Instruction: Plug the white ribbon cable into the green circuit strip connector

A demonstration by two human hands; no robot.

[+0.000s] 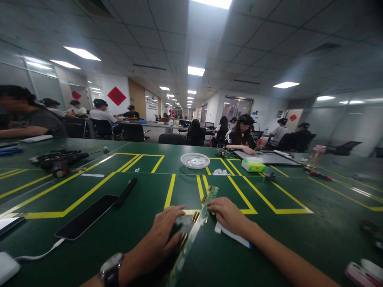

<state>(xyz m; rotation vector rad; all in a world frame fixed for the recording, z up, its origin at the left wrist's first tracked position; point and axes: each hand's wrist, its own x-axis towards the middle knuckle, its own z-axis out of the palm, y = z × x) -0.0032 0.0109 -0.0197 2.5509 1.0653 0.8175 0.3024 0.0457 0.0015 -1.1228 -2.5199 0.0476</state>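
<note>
the green strip [193,235] slants at lower centre: the right hand [229,215] pinches its edge near the far end, the left hand [164,231] spreads beside it (contact unclear). best steady both ends, keeping pressure off the gold pieces [196,216].
</note>
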